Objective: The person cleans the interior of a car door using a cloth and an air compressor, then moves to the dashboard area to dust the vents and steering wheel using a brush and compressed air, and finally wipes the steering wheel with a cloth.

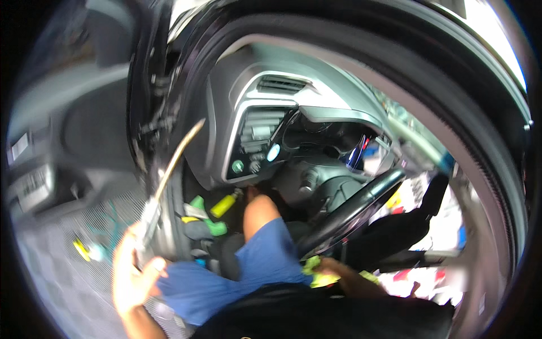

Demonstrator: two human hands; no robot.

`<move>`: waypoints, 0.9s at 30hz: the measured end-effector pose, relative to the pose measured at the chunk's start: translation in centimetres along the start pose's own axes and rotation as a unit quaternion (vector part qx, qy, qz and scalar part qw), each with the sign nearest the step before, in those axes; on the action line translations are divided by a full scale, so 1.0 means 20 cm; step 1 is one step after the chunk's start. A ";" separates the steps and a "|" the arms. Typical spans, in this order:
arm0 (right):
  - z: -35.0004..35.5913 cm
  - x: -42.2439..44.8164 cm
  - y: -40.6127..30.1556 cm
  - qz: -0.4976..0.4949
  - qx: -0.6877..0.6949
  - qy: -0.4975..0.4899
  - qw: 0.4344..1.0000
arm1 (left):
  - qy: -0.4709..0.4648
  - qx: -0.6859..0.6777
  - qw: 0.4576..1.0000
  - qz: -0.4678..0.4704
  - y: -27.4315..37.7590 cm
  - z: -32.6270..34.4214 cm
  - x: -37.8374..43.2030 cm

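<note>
My left hand (137,265) is at the lower left, outside the door opening. It grips a slender tool (175,159) with a grey lower part and a tan, tapering shaft pointing up. Blur hides its exact kind. Beside my thigh, below the steering wheel (355,212), my right hand (330,266) is closed on a yellow-green cloth (324,279). Part of that cloth is hidden behind the hand. My legs, in blue shorts (271,254), reach into the driver's footwell.
The open car door (93,123) stands at left, and the door frame (423,84) arches overhead. Ahead is the dashboard with an air vent (281,84). A yellow-green cylindrical object (223,206) and green cloth-like items (216,226) lie near the sill. Paved ground (72,275) shows at lower left.
</note>
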State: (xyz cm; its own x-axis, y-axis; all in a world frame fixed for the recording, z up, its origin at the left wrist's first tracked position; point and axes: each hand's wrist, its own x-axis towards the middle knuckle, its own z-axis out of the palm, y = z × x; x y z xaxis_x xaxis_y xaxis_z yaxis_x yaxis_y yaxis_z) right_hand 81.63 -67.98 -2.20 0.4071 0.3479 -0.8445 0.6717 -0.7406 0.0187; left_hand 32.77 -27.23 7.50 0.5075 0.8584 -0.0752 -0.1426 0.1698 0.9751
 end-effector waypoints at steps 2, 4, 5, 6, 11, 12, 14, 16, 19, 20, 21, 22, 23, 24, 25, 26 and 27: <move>0.04 0.09 0.09 -0.002 0.016 0.005 1.000 | 0.034 -0.023 0.999 0.003 -0.01 0.19 -0.06; 0.14 0.17 0.22 -0.008 -0.030 0.068 0.997 | 0.072 -0.009 0.997 0.009 -0.01 0.32 -0.17; 0.20 0.24 0.28 0.032 -0.023 0.093 0.995 | 0.075 0.005 0.997 0.029 -0.01 0.36 -0.20; 0.29 0.30 0.36 -0.002 0.017 0.088 0.996 | 0.075 0.017 0.996 0.036 -0.01 0.38 -0.25; 0.74 0.64 0.59 0.080 0.485 -0.012 0.871 | 0.128 0.100 0.983 0.091 0.08 0.29 -0.53; 0.78 0.67 0.59 0.044 0.378 0.013 0.925 | 0.143 0.104 0.979 0.097 0.11 0.25 -0.59; 0.83 0.70 0.55 -0.008 0.108 0.023 0.994 | 0.188 0.110 0.966 0.139 0.17 0.15 -0.72; 0.80 0.69 0.45 -0.023 0.066 0.009 0.998 | 0.196 0.143 0.962 0.122 0.24 0.02 -0.84; 0.69 0.63 0.33 -0.035 0.028 -0.007 0.999 | 0.229 0.173 0.952 0.103 0.25 -0.11 -0.98; 0.67 0.62 0.30 -0.038 0.018 -0.010 0.999 | 0.243 0.174 0.951 0.081 0.25 -0.14 -1.01; 0.63 0.61 0.29 -0.044 0.008 -0.013 0.999 | 0.229 0.152 0.957 0.090 0.24 -0.15 -1.03; 0.63 0.61 0.29 -0.051 0.000 -0.015 0.999 | 0.227 0.152 0.959 0.077 0.23 -0.17 -1.04; 0.61 0.62 0.30 -0.054 -0.005 -0.012 0.998 | 0.210 0.138 0.964 0.089 0.21 -0.17 -1.04; 0.62 0.64 0.32 -0.059 -0.010 -0.009 0.998 | 0.206 0.112 0.971 0.041 0.18 -0.15 -1.05; 0.63 0.66 0.35 -0.068 -0.017 -0.008 0.998 | 0.189 0.081 0.977 0.052 0.15 -0.12 -1.04; 0.65 0.67 0.38 -0.090 -0.027 -0.004 0.996 | 0.182 0.079 0.979 0.048 0.11 -0.07 -1.02; 0.67 0.70 0.42 -0.124 -0.048 -0.001 0.991 | 0.156 0.049 0.985 0.049 0.07 -0.02 -1.00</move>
State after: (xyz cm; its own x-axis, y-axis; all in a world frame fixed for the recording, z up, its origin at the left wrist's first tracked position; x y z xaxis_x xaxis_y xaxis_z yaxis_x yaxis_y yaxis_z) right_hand 84.63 -77.00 -20.99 0.2215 0.5106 -0.8308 0.8069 -0.5744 -0.1379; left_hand 22.13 -44.01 10.26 0.2067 0.9781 -0.0259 -0.0866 0.0446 0.9952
